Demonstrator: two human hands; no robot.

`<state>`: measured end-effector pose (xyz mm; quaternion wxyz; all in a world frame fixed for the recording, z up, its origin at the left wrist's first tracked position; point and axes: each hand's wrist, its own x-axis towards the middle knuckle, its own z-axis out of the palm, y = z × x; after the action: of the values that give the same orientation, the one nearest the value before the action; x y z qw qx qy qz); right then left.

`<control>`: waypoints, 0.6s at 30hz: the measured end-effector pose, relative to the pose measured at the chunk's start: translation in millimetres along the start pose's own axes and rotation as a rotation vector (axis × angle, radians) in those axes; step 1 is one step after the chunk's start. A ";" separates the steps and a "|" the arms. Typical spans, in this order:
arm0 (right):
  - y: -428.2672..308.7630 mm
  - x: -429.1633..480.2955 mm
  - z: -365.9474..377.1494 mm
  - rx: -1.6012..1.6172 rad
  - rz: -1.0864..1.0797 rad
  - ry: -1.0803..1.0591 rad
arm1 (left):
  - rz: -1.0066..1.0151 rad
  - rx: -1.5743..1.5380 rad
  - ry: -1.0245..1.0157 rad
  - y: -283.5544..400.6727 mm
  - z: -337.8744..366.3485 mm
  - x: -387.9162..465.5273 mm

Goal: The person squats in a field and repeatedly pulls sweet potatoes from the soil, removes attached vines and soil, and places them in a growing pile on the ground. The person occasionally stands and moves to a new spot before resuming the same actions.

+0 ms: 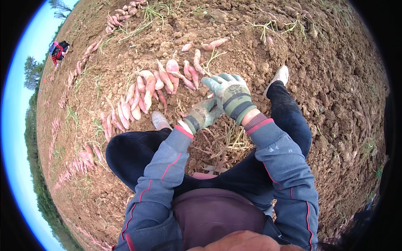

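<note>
My left hand (203,115), in a dirty green-and-grey knit work glove, is curled around what looks like a sweet potato (215,108), mostly hidden by the gloves. Just above it, my right hand (228,91) in a matching glove reaches over with its back to the camera. Its palm and anything under it are hidden. Beyond my hands, a row of pink sweet potatoes (148,86) lies side by side on the soil. Between my legs sits a heap of dry vines and roots (230,142).
Loose, cloddy soil (339,103) surrounds me. Two sweet potatoes (214,44) lie past the row, and another pile (124,15) is farther off. My shoes (281,75) flank the work spot. A person (57,51) bends over far left.
</note>
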<state>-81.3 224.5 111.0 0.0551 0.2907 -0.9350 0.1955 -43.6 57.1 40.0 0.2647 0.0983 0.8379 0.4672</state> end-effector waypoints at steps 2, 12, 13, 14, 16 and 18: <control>2.1 -6.3 -16.5 0.058 0.147 -0.090 | 0.048 0.456 0.079 -1.1 -13.8 12.7; -7.7 -49.3 -68.2 0.159 0.112 -0.545 | -0.027 1.223 0.201 1.9 -100.1 112.5; -9.7 -51.4 -72.0 0.160 0.082 -0.500 | -0.010 1.202 0.272 4.1 -98.5 124.8; -11.6 -53.3 -75.4 0.189 0.090 -0.516 | 0.006 1.125 0.352 8.1 -94.8 140.7; -13.1 -58.1 -79.8 0.224 0.073 -0.516 | 0.136 1.052 0.447 19.7 -85.1 177.9; -9.0 -63.7 -80.0 0.220 0.079 -0.500 | 0.223 0.933 0.384 38.3 -71.4 226.6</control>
<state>-24.5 282.8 173.7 -0.2170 0.2977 -0.9033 0.2200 -275.5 119.2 22.5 -0.0171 0.2070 0.9750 0.0788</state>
